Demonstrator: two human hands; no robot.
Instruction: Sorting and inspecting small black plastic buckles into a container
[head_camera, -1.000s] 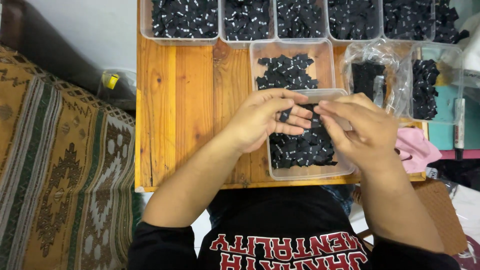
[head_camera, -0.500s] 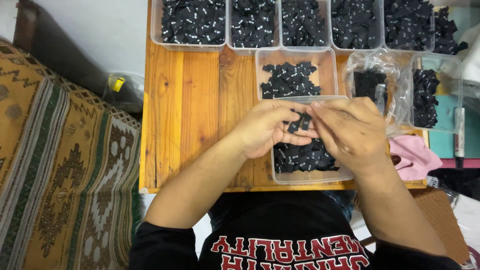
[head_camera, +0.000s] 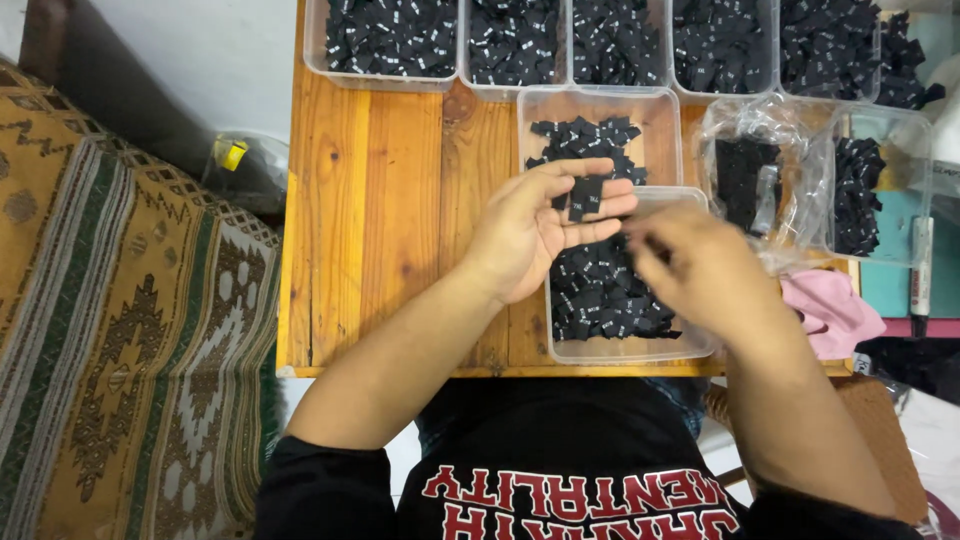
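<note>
Item: small black woven fabric label (head_camera: 586, 196), held in your left hand (head_camera: 535, 232) over the wooden plank worktop (head_camera: 400, 200).
Your left fingers (head_camera: 600, 210) lie pressed together with the thumb pinching the label, above the near clear plastic tray of black labels (head_camera: 600, 300). Your right hand (head_camera: 700, 268) hovers over that tray, blurred; you cannot tell how its fingers stand. Beyond: a second clear tray (head_camera: 600, 135), a row of filled trays (head_camera: 520, 40), a pink cloth (head_camera: 828, 310) at right.
</note>
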